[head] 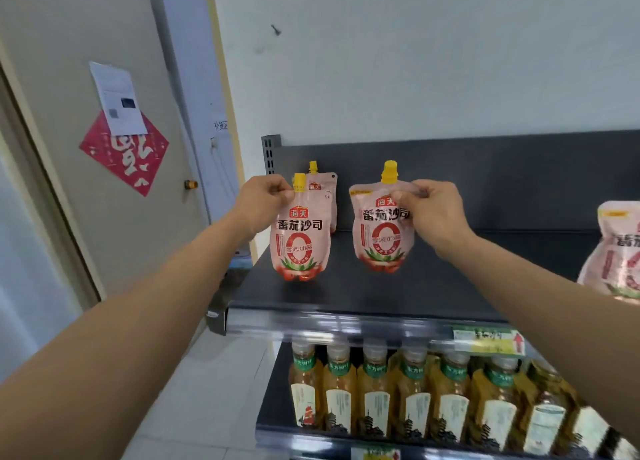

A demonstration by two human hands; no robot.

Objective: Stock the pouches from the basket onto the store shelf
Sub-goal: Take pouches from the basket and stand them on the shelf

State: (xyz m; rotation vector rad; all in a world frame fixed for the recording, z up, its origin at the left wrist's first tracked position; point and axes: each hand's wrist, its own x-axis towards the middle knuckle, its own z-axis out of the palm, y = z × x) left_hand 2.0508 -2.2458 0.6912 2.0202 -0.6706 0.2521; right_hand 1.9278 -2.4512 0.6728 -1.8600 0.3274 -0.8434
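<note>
Bare forearms came nearest the lens, the left forearm (114, 338) from the lower left corner and the right forearm (561, 317) from the lower right, both stretched toward the top shelf.

The left hand (261, 201) pinched the upper left corner of the left pouch (299, 243) between thumb and curled fingers, just beside its yellow cap (299, 181). The right hand (434, 213) pinched the upper right corner of the right pouch (379, 239) in the same way.

Both pouches hung upright, pink, with their printed faces toward the camera. They were side by side but apart, with a strip of dark shelf showing between them. Their lower ends sat level with the deck of the shelf (363, 296); whether they touched it could not be told.

Just behind the left pouch stood a back pouch (325, 191), upright near the shelf's dark rear panel and mostly hidden. Well apart to the right, a fourth pouch (616, 251) stood on the same shelf, cut off by the frame's edge.

On the shelf's front rail hung a green and yellow price tag (488, 341). Under it, a lower shelf (273, 383) carried a row of tea bottles (415, 397) with green neck bands.

To the left was a door (69, 61) bearing a red paper diamond (128, 158), partly covered by a white notice (117, 99). Pale floor tiles (207, 390) lay below.
</note>
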